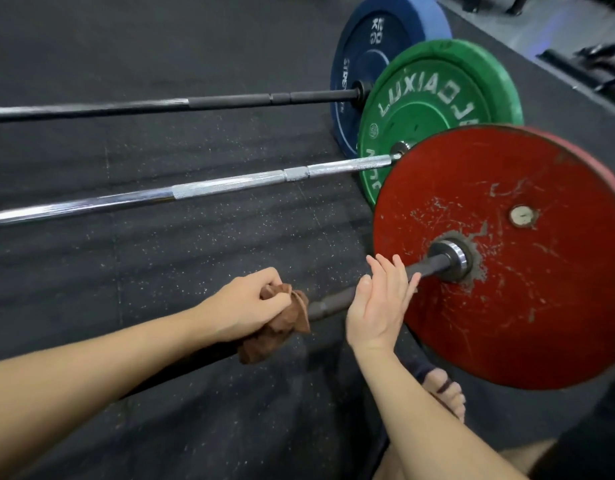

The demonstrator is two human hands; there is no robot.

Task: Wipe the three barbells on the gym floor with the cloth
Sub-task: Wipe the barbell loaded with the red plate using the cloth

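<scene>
Left hand (pixel 250 303): at 7 o'clock, fingers curled tight round the crumpled brown cloth (pixel 282 329).
Cloth: bunched against the dark steel bar of the nearest barbell (pixel 334 303).
Right hand (pixel 379 303): at 5 o'clock, fingers straight, lying across that bar between cloth and scuffed red plate (pixel 507 271).
Middle barbell: chrome bar (pixel 195 192) with green plate (pixel 434 98), toward 12 o'clock of the nearest.
Far barbell: black bar (pixel 230 100), blue plate (pixel 368 46), at 12 o'clock.
Floor: black speckled rubber (pixel 160 258).
</scene>
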